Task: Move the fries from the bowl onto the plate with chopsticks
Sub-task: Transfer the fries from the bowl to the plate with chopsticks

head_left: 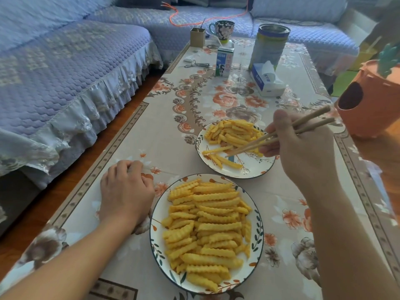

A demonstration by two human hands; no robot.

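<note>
1. The fries lie in two heaps: a big one [207, 230] filling the near dish [152, 226] at lower centre, and a smaller one [233, 133] on the far dish [255, 172] just right of centre. Both dishes look shallow, so I cannot tell which is the bowl and which is the plate.
2. The chopsticks [281, 135] slant down to the left. Their tips are close together over the near part of the far dish, beside a few loose fries, and no fry shows clearly between them.
3. The right hand [303, 152], at right of centre, grips the chopsticks at about mid-length with its fingers curled round them.
4. If this is a pick-up, take one of the loose fries rather than dig into the heap. Pinch it across the middle so that it hangs level.
5. The crinkled sides should give the tips some bite, so a light squeeze is likely enough. A hard squeeze could snap the fry.
6. Carry it low and straight between the dishes, which sit near each other, and part the tips only once it is over the dish.
7. The left hand [125, 191], at lower left, rests on the counter [292, 191] with its fingers curled, grasping nothing. It lies just beside the near dish and could steady the rim if the dish slides.
8. The orange container [372, 100] at the right edge stands near the chopsticks' upper ends, so keep the swing clear of it.
</note>
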